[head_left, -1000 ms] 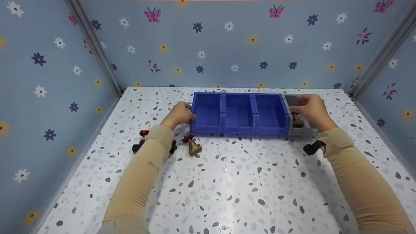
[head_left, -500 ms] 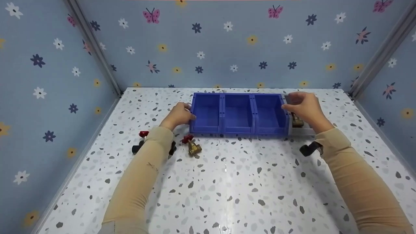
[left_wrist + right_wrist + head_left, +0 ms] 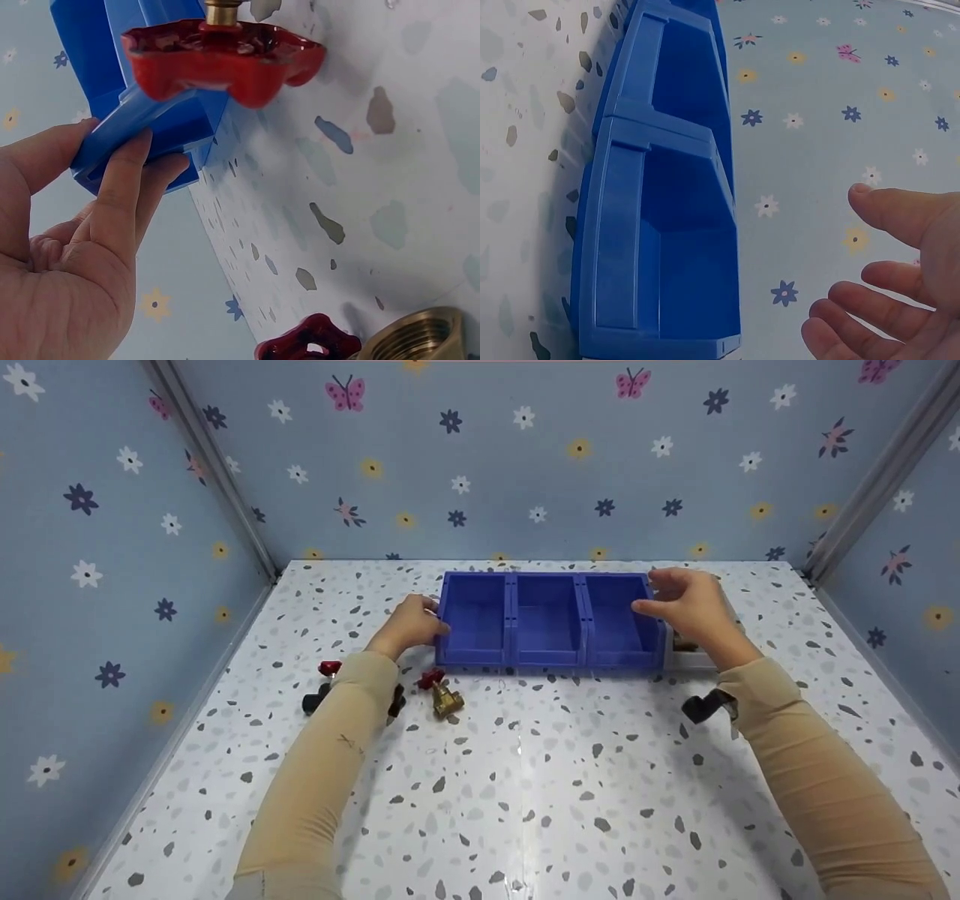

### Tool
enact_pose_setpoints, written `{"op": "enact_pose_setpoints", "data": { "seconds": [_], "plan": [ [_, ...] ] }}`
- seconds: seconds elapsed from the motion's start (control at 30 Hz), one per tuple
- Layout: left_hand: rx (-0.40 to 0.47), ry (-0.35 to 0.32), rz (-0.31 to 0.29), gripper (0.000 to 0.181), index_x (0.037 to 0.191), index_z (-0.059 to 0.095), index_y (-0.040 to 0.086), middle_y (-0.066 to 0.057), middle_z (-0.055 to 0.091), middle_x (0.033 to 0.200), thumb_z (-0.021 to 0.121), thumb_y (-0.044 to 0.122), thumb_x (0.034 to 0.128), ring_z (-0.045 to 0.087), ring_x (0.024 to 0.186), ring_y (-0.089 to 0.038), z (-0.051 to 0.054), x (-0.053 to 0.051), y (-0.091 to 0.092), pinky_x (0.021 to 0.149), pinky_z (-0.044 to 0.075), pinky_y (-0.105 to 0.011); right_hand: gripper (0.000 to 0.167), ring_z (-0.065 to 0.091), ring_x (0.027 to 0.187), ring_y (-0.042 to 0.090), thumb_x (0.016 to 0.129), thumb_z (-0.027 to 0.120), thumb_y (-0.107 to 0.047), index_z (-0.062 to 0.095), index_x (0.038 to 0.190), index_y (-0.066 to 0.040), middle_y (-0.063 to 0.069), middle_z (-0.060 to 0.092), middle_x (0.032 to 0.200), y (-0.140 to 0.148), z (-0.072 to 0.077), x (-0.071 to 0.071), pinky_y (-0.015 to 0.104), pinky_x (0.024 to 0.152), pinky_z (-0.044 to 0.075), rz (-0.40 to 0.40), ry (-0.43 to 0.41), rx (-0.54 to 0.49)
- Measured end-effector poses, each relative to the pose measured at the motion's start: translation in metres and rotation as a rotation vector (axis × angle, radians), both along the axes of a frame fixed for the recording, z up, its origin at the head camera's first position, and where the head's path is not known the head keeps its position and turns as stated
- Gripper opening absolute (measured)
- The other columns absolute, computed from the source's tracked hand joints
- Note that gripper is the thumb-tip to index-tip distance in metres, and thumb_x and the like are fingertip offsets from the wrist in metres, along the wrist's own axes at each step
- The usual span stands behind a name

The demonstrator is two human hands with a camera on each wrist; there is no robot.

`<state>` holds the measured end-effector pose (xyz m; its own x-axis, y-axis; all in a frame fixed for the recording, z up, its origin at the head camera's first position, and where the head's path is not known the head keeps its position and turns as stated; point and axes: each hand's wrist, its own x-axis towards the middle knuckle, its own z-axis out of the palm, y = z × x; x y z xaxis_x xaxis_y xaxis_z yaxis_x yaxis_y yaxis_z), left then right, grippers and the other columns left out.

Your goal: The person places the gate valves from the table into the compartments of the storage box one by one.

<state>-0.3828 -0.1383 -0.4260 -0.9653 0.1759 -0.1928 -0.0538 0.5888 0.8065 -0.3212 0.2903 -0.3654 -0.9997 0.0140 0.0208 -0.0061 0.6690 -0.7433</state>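
Observation:
Three blue storage bins [image 3: 547, 658] stand side by side in a row in the head view. My left hand [image 3: 411, 624] pinches the left bin's outer side wall, thumb on one side and fingers on the other, as the left wrist view shows. My right hand [image 3: 694, 611] hovers over the row's right end, thumb and fingers spread with nothing between them. Beneath it, a clear grey bin [image 3: 691, 661] is partly hidden and holds a brass fitting [image 3: 682, 643]. A brass valve with a red handwheel [image 3: 447, 702] lies in front of the left bin.
Beside the left sleeve lie another red handwheel [image 3: 330, 667] and a black object [image 3: 313, 702], partly covered by the arm. A black curved piece [image 3: 705, 707] shows at the right cuff. Flowered walls [image 3: 525, 472] enclose the speckled table [image 3: 555, 795] at the back and sides.
My right hand has moved left from over the grey bin to the right blue bin's edge, fingers still apart. My left hand keeps its hold on the left bin.

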Motion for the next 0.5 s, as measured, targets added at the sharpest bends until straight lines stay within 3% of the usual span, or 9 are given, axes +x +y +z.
{"op": "enact_pose_setpoints", "data": {
  "seconds": [0.5],
  "plan": [
    [0.004,0.0,-0.002,0.051,0.145,0.055,-0.013,-0.029,0.069,0.136,0.067,0.005,0.0978,0.074,0.117,-0.037,-0.003,-0.002,-0.002,0.103,0.063,-0.045,0.067,0.064,0.137,0.041,0.095,0.086,-0.021,0.059,0.153,0.0,0.024,0.065,0.15,-0.025,-0.001,0.01,0.057,0.115,0.053,0.098,0.093,-0.022]
  ]
}}
